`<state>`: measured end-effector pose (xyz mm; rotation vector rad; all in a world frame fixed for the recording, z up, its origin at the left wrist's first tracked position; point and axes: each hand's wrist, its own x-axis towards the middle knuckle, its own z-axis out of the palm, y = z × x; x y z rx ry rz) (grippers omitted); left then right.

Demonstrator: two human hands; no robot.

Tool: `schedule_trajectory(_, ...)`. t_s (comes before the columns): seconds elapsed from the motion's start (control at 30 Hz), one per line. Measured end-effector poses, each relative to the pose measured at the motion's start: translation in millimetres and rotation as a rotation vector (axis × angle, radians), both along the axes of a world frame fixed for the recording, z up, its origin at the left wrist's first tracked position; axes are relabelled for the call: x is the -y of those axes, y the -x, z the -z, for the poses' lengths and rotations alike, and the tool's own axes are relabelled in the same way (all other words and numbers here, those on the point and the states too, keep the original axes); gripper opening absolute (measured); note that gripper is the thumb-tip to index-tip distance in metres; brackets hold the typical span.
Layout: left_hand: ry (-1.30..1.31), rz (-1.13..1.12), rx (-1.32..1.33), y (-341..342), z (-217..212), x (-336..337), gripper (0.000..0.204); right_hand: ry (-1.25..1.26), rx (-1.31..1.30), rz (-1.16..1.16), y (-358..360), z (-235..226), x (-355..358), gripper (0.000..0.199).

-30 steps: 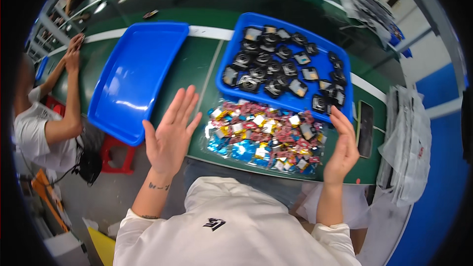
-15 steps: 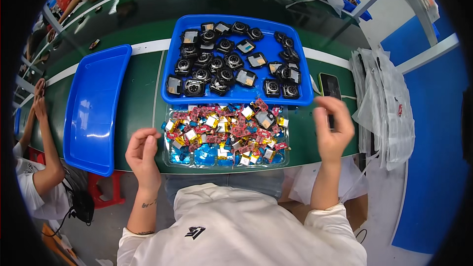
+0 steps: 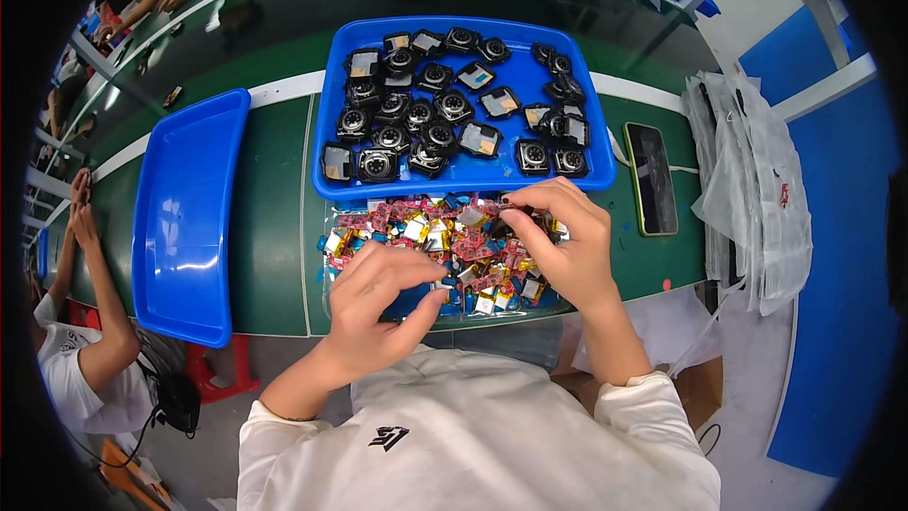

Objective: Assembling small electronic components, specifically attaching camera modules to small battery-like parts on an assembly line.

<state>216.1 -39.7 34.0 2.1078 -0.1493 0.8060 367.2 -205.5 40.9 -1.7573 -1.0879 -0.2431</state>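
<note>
You are pinching small, light, flimsy pink-and-gold parts (image 3: 445, 237) by their edges: left hand (image 3: 383, 303) and right hand (image 3: 558, 241), both grips closed.

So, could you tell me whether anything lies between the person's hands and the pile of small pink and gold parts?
Nothing visible does. The left hand and the right hand are both already down on the pile of small pink and gold parts in the clear tray. The blue tray of black parts lies beyond, not between.
</note>
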Motion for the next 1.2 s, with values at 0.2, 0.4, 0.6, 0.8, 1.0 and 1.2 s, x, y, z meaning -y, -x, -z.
schedule_trajectory(0.2, 0.102, -0.055, -0.102, -10, -1, 7, 0.028, -0.033, -0.346, 0.027, 12, 6, 1, 0.014)
schedule_trajectory(0.4, 0.336, -0.105, -0.191, -21, 2, 18, 0.052, -0.287, -0.783, -0.152, 16, 8, -5, 0.015)
schedule_trajectory(0.6, 0.871, 0.159, -0.347, -27, 0, 17, 0.060, -0.210, -0.825, -0.310, 24, 0, -10, 0.025)
schedule_trajectory(0.8, 0.930, 0.095, -0.268, -20, 1, 18, 0.060, -0.100, -0.674, -0.298, 33, 13, -10, 0.017)
schedule_trajectory(1.0, 0.794, 0.143, -0.229, -15, -5, 2, 0.032, 0.110, -0.493, -0.233, 37, -8, -4, 0.009)
schedule_trajectory(1.2, 0.794, 0.094, -0.402, -10, -15, -6, 0.016, 0.101, -0.703, -0.297, 34, -11, -3, 0.012)
